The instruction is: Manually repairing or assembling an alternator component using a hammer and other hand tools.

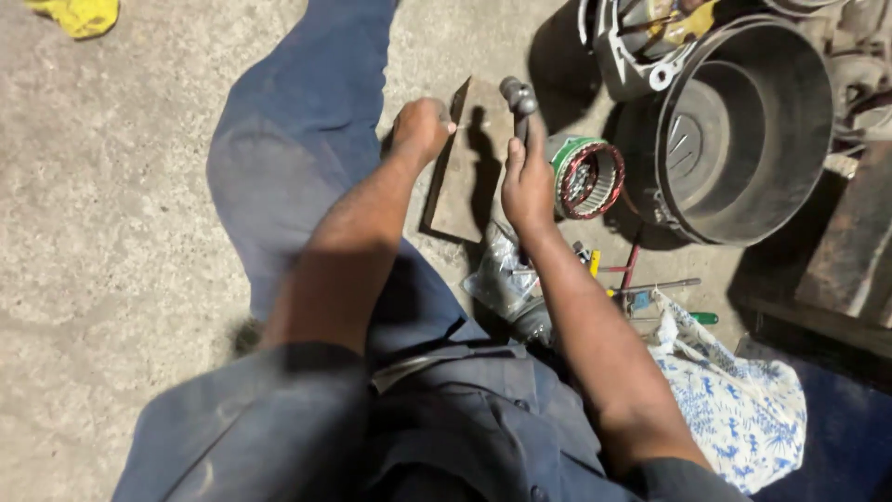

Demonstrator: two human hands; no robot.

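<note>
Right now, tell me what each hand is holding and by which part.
The right hand grips a hammer by its handle, head up. The left hand pinches something small against the flat metal plate; too small to identify.

I see a flat plate [462, 177] lying on the floor [111, 279] between my two hands; the left hand [420, 128] sits at its left edge, the right hand [528, 181] at its right, gripping a hammer [518, 98] whose head stands above the plate's far end. Just right of the right hand lies a wound stator ring [587, 177]; further right a large round tub [743, 130]; nearer me, screwdrivers [650, 288] beside a cloth bag [734, 400]; a rag [79, 16] lies far left.
</note>
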